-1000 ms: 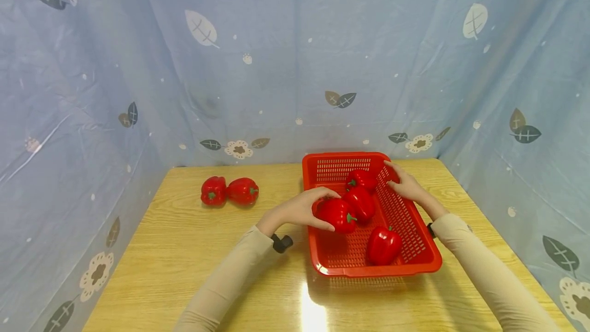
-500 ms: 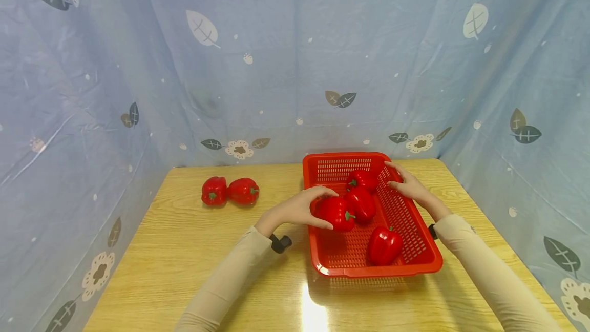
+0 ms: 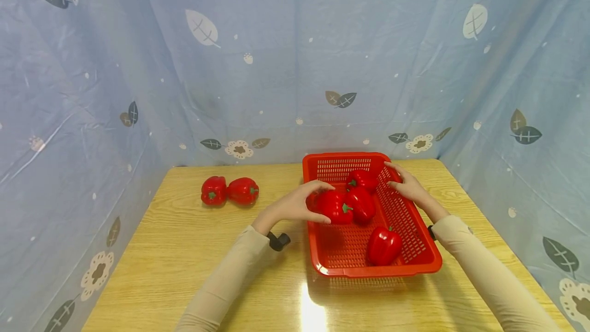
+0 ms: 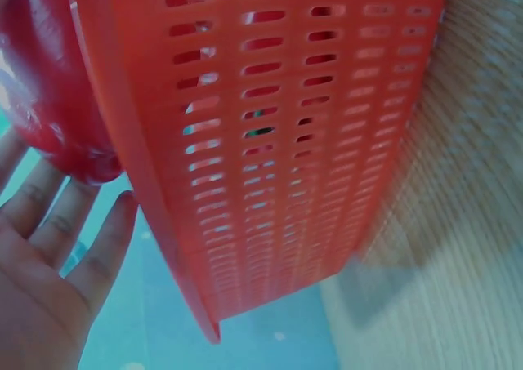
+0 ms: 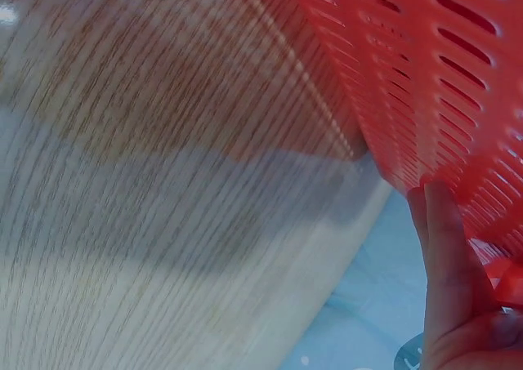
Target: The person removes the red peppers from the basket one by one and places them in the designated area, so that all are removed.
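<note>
My left hand [image 3: 298,204] reaches over the near-left side of a red plastic basket [image 3: 379,272] and holds a glossy red bell pepper [image 3: 336,208] between thumb and fingers, its green stem facing right. In the left wrist view, the fingers [image 4: 98,260] lie against the lower end of the pepper [image 4: 57,84], beside the basket's rim. My right hand [image 3: 409,187] grips the basket's right rim near the far corner, thumb on the inner side. The right wrist view has its fingers [image 5: 445,247] along the slotted outer wall [image 5: 409,84].
Several more peppers lie in the basket: a middle one [image 3: 361,205], one at the back [image 3: 363,180] and one at the front right [image 3: 384,246]. Two peppers [image 3: 214,191] sit side by side at the back left of the wooden table [image 3: 184,250]. A blue patterned curtain [image 3: 258,65] surrounds the table.
My left hand and the pepper in it have shifted slightly left and away from me, above the basket. The right hand and the basket stay where they were.
</note>
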### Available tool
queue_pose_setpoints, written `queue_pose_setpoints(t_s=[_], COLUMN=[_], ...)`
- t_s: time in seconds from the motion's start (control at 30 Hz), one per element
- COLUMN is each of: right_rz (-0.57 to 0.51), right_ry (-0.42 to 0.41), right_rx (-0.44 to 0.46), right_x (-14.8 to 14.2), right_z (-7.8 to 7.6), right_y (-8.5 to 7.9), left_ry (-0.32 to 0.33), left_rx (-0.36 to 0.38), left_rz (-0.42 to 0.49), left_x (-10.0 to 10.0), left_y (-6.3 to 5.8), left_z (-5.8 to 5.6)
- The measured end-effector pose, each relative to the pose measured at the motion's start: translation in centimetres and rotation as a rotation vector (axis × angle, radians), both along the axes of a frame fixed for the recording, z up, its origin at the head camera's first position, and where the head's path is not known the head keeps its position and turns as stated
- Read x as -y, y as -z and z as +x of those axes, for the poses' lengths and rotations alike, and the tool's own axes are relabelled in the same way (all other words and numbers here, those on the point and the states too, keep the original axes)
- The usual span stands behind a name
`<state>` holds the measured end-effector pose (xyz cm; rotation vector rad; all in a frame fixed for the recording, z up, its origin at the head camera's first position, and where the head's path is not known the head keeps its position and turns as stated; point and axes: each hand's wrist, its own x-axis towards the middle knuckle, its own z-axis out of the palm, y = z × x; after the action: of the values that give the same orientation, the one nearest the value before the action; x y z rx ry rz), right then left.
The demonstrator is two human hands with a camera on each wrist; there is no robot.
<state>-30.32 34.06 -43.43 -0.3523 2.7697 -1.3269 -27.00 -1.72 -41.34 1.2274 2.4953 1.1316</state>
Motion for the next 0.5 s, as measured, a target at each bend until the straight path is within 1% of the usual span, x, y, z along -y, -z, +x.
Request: queue_pose_setpoints(t_s=[0.23,0.43,0.5], right_rz=[0.029,0.063,0.07], right_ry=[0.018,0.032,0.034], right_rx=[0.01,-0.001,-0.007], right_x=[0.1,0.2,0.3], right_z=[0.0,-0.1,-0.1], right_y=[0.1,0.2,0.1], left_ry=[-0.001,-0.028,-0.038], left_rx=[-0.009,-0.03,-0.024], left_rz=[0.057,0.079,0.094], left_x=[0.8,1.4,1.7], left_y=[-0.6,-1.2,-1.3], left_z=[-0.2,-0.2,-0.2])
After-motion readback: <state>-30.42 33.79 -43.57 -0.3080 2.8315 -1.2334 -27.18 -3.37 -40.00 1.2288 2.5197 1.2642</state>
